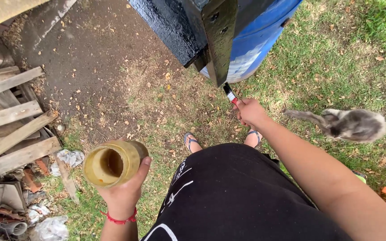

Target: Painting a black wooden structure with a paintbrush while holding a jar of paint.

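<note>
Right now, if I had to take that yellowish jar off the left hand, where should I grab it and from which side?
Grip the jar around its round side wall near the open mouth, coming from the side away from the left hand. The fingers already wrap the base end, and the mouth tilts up toward the camera, leaving the upper wall bare. Whatever is inside cannot be made out.

A round yellowish jar (112, 163), open and tilted toward me, sits in my left hand (123, 192). Crumpled clear plastic wrappers (68, 158) lie by the wood at left. No labels, signs or screens.
</note>
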